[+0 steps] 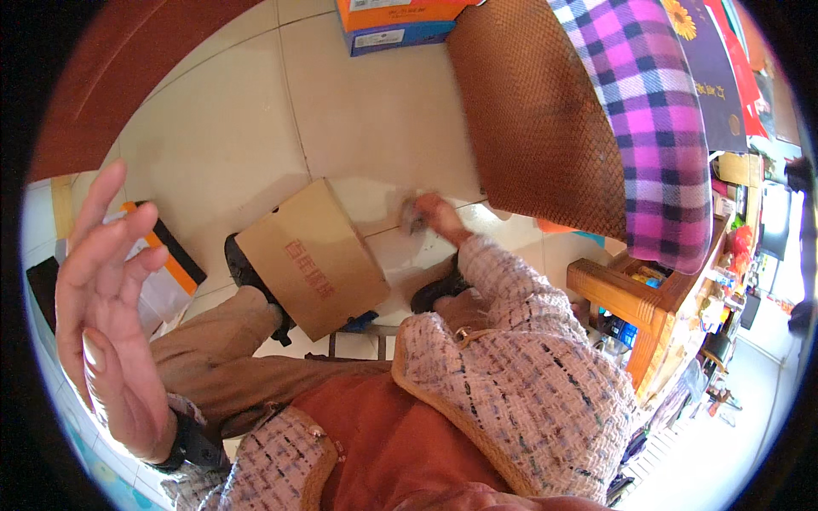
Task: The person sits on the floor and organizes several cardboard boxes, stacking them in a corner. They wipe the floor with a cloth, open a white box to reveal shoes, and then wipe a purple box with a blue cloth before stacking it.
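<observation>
Holds the left hand [115, 298] raised at the far left, pointing upward, with fingers spread apart and lightly curved, clasping nothing, and with the palm turned toward the middle. Wears a dark band [186, 443] at that wrist. Shows, just beyond it, a flat item with a straight orange and black edge [175, 268]. Stretches brown trousers [221, 336], softly creased, toward a black left shoe [243, 264]. Has the cardboard box [311, 260] between both shoes, matte, brown and straight-edged, with reddish print, set askew and partly covering the left shoe; cannot tell what bears it. Includes orange and blue boxes [400, 41] at the upper edge. Extends the right arm forward in a nubby, checked sleeve [515, 277], above a dark right shoe [434, 292], with the right hand [441, 217] over smooth, pale floor tiles [213, 111], near the box's right side. Bends those fingers round a small greyish thing [415, 220], gripping it; too blurred to name. Adds, rightward, a coarsely woven brown surface [537, 119], thick, square-edged wooden furniture [626, 302] and purple plaid cloth [660, 128], rounded at its border.
</observation>
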{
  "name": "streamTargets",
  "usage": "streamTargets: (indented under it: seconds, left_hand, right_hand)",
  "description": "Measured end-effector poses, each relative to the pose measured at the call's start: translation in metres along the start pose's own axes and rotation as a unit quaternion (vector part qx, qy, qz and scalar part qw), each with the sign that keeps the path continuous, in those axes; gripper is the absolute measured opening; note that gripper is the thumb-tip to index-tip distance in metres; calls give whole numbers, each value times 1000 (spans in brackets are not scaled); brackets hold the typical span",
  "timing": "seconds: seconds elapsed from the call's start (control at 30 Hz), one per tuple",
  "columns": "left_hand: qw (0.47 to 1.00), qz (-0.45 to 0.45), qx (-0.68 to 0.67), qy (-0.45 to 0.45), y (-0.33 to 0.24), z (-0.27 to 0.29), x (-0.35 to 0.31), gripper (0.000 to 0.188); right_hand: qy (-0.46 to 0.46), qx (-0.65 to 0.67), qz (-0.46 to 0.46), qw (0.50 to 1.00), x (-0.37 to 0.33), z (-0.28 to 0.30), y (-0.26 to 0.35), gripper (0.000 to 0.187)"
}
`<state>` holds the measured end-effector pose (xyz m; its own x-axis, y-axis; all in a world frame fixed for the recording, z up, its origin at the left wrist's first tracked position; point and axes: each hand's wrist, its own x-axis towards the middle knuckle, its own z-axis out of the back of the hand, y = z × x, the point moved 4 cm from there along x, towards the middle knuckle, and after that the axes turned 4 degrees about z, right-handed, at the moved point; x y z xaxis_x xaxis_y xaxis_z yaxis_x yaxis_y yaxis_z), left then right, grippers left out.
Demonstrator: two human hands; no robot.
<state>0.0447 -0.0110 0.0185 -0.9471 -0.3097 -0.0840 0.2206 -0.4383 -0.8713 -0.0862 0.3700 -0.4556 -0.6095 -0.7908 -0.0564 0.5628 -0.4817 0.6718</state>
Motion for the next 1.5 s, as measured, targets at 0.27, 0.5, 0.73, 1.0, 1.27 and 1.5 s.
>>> streamTargets:
  seconds: [0.27, 0.5, 0.73, 1.0, 1.27, 1.5]
  left_hand:
    - [1000, -9, 27, -7, -4, -1, 1, 61]
    - [1000, -6, -13, -10, -2, 4, 1, 61]
    - [1000, 7, -11, -12, 4, 5, -1, 61]
    - [999, 25, 36, -15, -4, -19, 12, 60]
    - [990, 9, 137, -42, -1, -7, 5, 63]
    - [997, -24, 61, -50, -11, 3, -11, 63]
  right_hand:
    - [-191, -116, -44, 974, 164, 56, -37, 23]
    - [82, -15, 122, 989, 19, -66, 50, 15]
    - [-70, -83, -76, 991, 78, 28, 6, 34]
    - [-133, -206, -216, 945, 185, 27, -32, 58]
    - [-446, 20, -472, 760, -30, -10, -57, 38]
    - [-484, -53, -339, 805, -53, 19, -2, 33]
